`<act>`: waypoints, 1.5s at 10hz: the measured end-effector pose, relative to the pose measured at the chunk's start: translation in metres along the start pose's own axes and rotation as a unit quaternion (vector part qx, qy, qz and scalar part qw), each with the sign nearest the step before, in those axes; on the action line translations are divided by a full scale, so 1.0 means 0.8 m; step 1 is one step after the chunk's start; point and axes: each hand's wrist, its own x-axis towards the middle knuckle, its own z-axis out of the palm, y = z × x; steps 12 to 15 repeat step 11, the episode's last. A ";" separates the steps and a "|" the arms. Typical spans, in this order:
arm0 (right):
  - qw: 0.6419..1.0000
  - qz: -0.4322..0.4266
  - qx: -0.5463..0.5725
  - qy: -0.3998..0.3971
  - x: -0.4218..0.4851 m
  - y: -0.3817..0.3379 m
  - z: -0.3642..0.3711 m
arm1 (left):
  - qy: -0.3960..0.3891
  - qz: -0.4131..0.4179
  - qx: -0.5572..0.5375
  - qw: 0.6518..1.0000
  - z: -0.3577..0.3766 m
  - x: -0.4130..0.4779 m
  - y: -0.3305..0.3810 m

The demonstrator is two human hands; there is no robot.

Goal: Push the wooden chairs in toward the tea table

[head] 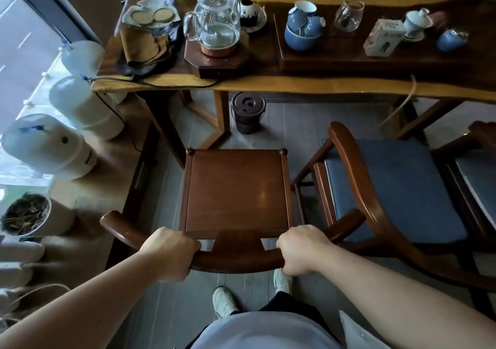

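A dark wooden chair (pixel 236 190) with a bare square seat stands directly in front of me, its front edge a short way back from the tea table (pixel 295 83). My left hand (pixel 170 253) and my right hand (pixel 302 250) both grip its curved back rail, one on each side of the centre splat. To its right stands a second wooden chair (pixel 354 166) with a blue cushion, its front under the table edge. A third chair (pixel 480 139) shows at the right frame edge.
The table carries a glass kettle (pixel 214 18) on a wooden base, blue cups (pixel 303 26), a glass and a small box. A dark lidded bucket (pixel 248 112) sits on the floor under the table. Big water bottles (pixel 48 144) and a planter (pixel 26 214) line the left side.
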 end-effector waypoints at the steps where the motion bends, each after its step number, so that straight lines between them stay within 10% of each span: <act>1: 1.000 -0.002 -0.004 -0.002 0.000 0.002 -0.003 | -0.003 -0.003 -0.002 1.000 -0.002 0.001 0.000; 15: 0.991 0.004 0.070 0.112 -0.040 0.057 -0.023 | 0.087 0.014 -0.079 0.993 -0.063 0.024 0.022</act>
